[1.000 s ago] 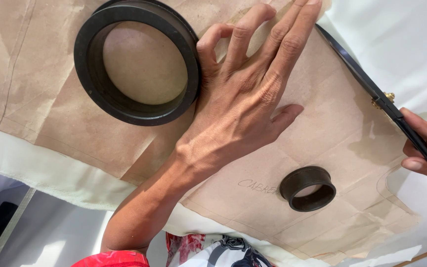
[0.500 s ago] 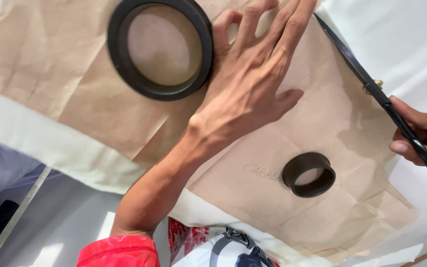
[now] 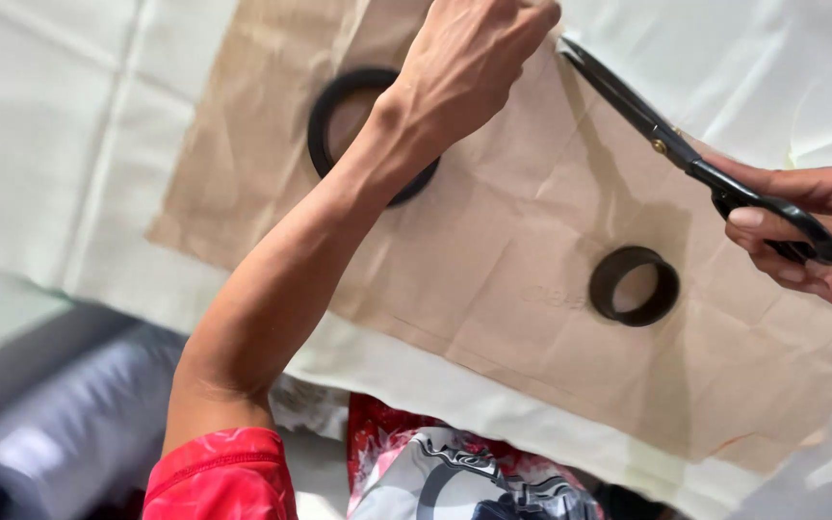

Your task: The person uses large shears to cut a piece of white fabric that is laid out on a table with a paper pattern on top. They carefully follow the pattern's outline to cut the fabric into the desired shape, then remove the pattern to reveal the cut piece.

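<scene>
So the surface [image 3: 40, 125] is covered in a white, slightly creased cloth [image 3: 743, 67] that runs all the way across. Right on top of that lies a big sheet of brown paper [image 3: 493, 250], crumpled and set at an angle, with its lower edge near the cloth's front edge. Two black rings sit on the paper: a larger ring [image 3: 334, 101] up near the top, partly hidden behind an arm, and a smaller ring [image 3: 634, 286] well apart to the right.

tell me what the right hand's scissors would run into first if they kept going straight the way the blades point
The right hand aims the black scissors up and left along the edge of the brown paper pattern. First in that line is the left hand, pressed on the paper just past the blade tips. How close they are is unclear.
</scene>
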